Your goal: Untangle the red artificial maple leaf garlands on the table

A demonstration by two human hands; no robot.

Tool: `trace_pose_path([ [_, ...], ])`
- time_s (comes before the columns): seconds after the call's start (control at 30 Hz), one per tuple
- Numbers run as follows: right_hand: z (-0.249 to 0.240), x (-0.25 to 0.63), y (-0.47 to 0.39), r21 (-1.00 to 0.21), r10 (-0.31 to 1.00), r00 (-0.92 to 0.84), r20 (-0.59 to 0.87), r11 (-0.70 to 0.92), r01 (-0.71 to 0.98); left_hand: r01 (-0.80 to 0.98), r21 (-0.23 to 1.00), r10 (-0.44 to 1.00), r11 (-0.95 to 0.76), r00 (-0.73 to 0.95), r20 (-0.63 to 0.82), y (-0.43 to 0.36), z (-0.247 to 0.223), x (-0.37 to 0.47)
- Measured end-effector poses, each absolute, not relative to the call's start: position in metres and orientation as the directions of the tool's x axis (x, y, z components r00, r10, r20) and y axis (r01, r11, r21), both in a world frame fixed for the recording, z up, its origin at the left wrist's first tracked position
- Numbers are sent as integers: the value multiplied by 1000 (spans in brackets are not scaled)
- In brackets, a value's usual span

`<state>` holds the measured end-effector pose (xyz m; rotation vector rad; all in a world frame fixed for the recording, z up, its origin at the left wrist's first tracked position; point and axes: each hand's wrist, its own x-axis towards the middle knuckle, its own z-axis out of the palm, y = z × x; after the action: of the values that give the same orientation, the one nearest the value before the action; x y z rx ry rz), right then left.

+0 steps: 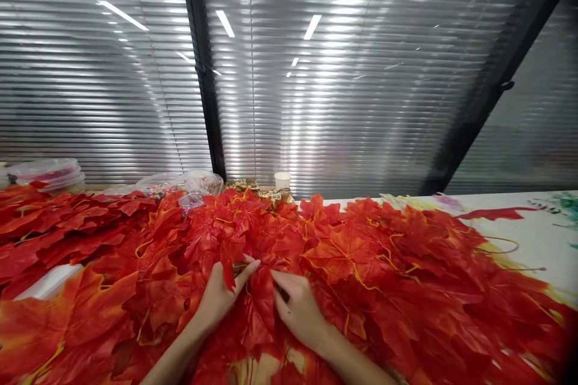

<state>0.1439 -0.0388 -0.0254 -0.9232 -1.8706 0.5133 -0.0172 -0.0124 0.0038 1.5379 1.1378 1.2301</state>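
Both hands meet at a red artificial maple leaf [261,307] in the middle of a wide heap of the same leaves. On its left, my left hand [230,283] is closed, thumb and fingers pinching near the leaf's stem. My right hand [295,304] pinches the leaf's right edge with thumb and forefinger, the other fingers curled. The leaf hangs between the hands, its lower part pointing toward me. Other red-orange leaves with yellow stems, such as one broad leaf [341,249], lie all around. Some fingertips are hidden by leaves.
Clear plastic tubs [47,171] stand at the back left. Plastic bags [201,183], gold wrappers [276,195] and a white paper cup [282,180] sit along the back edge. A white table [555,240] shows at right. Glass with blinds [338,102] rises behind.
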Motion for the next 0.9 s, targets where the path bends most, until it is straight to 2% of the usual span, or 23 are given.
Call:
trace_pose_path([
  [0.13,-26,144,-37,-713,811,-230,538,583,388,155,973,982,-172,100,158,-17,8,-15],
  [0.27,-28,144,-34,-700,811,-245,531,583,414,182,978,974,-98,217,57,-21,12,-16],
  [0.63,-23,142,-39,-724,779,-144,610,622,299,150,970,895,-193,432,112,-19,2,-16],
  [0.9,-28,143,-38,-659,759,-194,621,640,394,199,958,925,-208,357,127,-16,-2,-15],
])
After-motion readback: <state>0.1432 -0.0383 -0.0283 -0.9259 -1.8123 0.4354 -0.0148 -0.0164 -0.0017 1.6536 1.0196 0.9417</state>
